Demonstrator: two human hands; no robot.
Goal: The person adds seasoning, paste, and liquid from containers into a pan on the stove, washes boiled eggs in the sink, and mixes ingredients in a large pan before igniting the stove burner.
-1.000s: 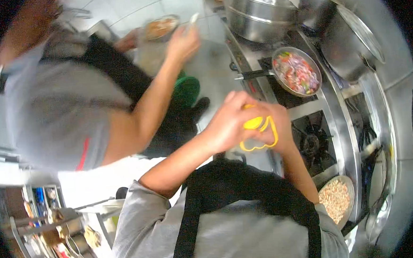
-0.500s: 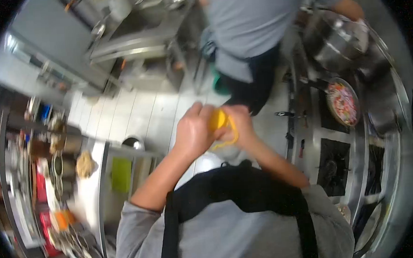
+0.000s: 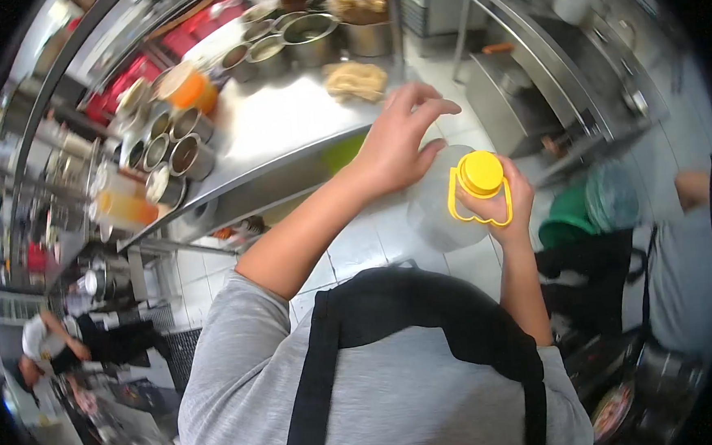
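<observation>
A large clear plastic jug (image 3: 433, 218) with a yellow screw cap (image 3: 481, 172) and a yellow carrying handle (image 3: 454, 196) hangs in front of my body. My right hand (image 3: 517, 192) grips it at the neck, its fingers partly hidden behind the cap and handle. Left of the cap, my left hand (image 3: 404, 138) is raised with its fingers apart, holding nothing. The jug's body is see-through and blends with the floor tiles, so whether it has liquid inside I cannot tell.
A steel counter (image 3: 265, 134) ahead left carries metal containers (image 3: 310, 38), orange-topped tubs and a tan cloth (image 3: 355, 81). A steel sink unit (image 3: 558, 55) stands ahead right. A green bucket (image 3: 568, 218) and a co-worker (image 3: 684, 259) are close on my right; another person (image 3: 62, 346) is far left.
My view has swung from the stove side toward the counter. My left hand has come off the yellow cap and opened, while my right hand keeps hold of the jug.
</observation>
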